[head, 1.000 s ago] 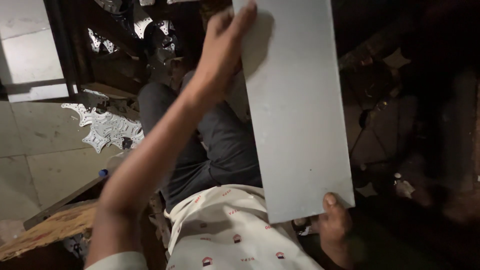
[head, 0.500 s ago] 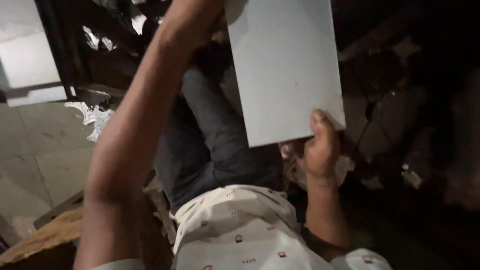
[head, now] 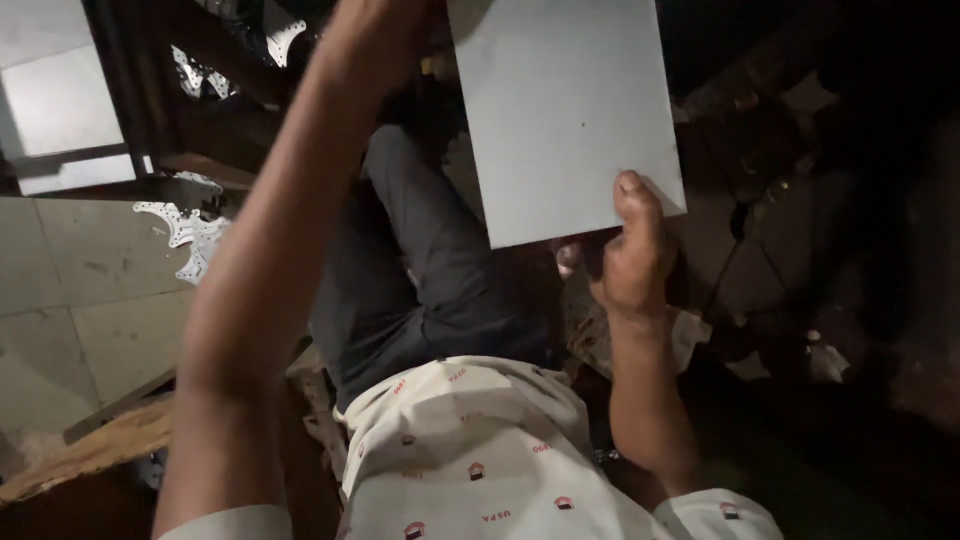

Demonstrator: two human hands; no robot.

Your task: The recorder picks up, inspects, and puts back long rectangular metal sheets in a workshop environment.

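in both hands (head: 630,255): sheet (head: 565,110), long axis fwd

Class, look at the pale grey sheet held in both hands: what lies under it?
Under the grey sheet, dark trousers show at its left edge and dim clutter at its right. Whatever sits directly beneath is covered. The right hand pinches the near corner; the left hand holds the far end.

To my left I see pale floor tiles (head: 70,300) with a small heap of flat, cut-out metal pieces (head: 185,235) lying on them, and more such pieces (head: 275,40) glinting higher up. A worn wooden plank (head: 90,455) runs along the lower left, and dark trousers (head: 420,260) and a patterned cream shirt (head: 470,450) fill the middle.
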